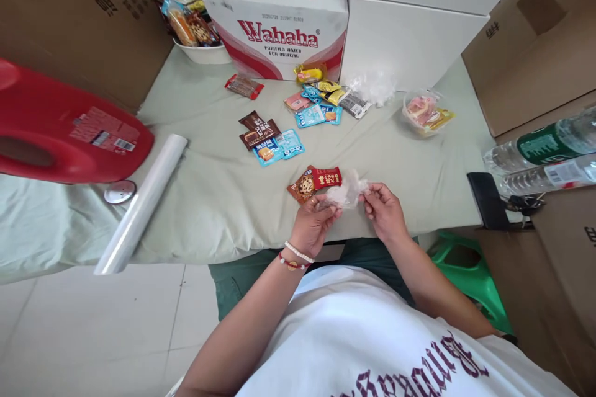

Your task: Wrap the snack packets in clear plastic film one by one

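A clear, crumpled plastic bag (347,191) is stretched between my two hands just above the table's front edge. My left hand (316,223) pinches its left side, and my right hand (385,209) pinches its right side. Just behind my left fingers lie a brown cookie packet (302,184) and a red snack packet (328,177), partly covered by the bag. Farther back are brown packets (257,130) overlapping blue cracker packets (279,147). Behind those is a mixed pile with a blue packet (310,116), yellow packets (332,95) and a grey packet (354,104).
A white bowl of snacks (203,53) stands back left, beside a Wahaha carton (284,31). At left are a red jug (69,130) and a plastic film roll (142,205). At right sit a clear tub (421,116), bottles (544,149) and a black phone (487,201).
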The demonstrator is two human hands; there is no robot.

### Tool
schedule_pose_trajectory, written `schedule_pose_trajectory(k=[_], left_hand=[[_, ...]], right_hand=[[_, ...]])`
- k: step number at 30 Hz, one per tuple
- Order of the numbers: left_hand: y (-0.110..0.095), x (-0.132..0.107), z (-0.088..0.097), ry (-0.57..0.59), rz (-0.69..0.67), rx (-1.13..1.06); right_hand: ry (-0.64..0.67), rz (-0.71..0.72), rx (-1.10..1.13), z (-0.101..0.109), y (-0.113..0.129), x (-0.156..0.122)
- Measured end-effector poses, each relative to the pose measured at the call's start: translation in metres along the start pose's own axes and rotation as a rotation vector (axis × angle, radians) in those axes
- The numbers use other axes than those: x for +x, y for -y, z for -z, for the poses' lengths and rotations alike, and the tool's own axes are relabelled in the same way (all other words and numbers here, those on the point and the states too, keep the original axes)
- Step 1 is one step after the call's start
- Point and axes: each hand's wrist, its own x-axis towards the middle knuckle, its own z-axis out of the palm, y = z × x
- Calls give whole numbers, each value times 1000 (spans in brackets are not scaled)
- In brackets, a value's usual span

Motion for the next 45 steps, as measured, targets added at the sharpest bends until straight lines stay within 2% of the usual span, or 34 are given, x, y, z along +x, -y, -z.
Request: schedule_pose_trajectory(k=[2, 4, 7, 10, 12, 13, 15, 16, 17, 19, 20, 22, 24, 26, 28, 31, 34, 37, 39, 41, 43, 45], left_hand=[[0, 0, 9, -51, -29, -32], [-3, -2, 16, -71, -62, -56], [-9, -5, 21, -83, -118, -99], [-19, -4, 25, -137, -184, -141], [-25, -3, 28, -185, -226, -173], [-27, -2, 30, -202, -245, -187], [-31, -2, 33, -215, -286, -195], [-31, -3, 34, -212, -309, -187], [-31, -4, 34, -207, -330, -173], [-29, -7, 32, -197, -361, -130], [-27, -8, 30, -188, -366, -101], [-23, -11, 24, -156, -356, -28], [-20, -13, 19, -112, -330, 39], [-18, -15, 17, -80, -296, 69], [-16, -19, 18, -58, -245, 86], [-10, -24, 22, -16, -154, 161], [-5, -26, 26, -35, -105, 158], [-3, -22, 28, -63, -93, 45], [-2, -19, 28, -34, -111, -11], [-1, -16, 26, -17, -170, -29], [1, -15, 24, -48, -264, 9], [4, -16, 20, -98, -354, 102]], right_hand=[[30, -125, 111, 6, 2, 3], [30, -165, 151, 12, 4, 4], [-8, -100, 164, 22, 6, 2], [29, 70, 6, 37, 11, -3], [173, 183, -227, 51, 18, -7], [309, 211, -361, 59, 23, -9], [596, 206, -591, 75, 36, -13], [670, 196, -661, 81, 44, -13], [669, 206, -704, 84, 52, -14], [514, 314, -740, 82, 65, -12], [444, 397, -747, 75, 69, -11], [437, 548, -753, 52, 67, -6], [518, 602, -721, 22, 53, 0], [507, 570, -679, -8, 32, 5], [361, 531, -678, -30, 11, 5], [165, 523, -674, -49, -7, -1], [177, 396, -512, -54, -7, -4], [208, 86, -216, -47, -3, 2], [195, -55, -96, -36, -1, 8], [102, -21, -115, -24, 2, 10], [-7, 108, -202, -14, 4, 5], [41, 159, -273, -12, 6, -5]])
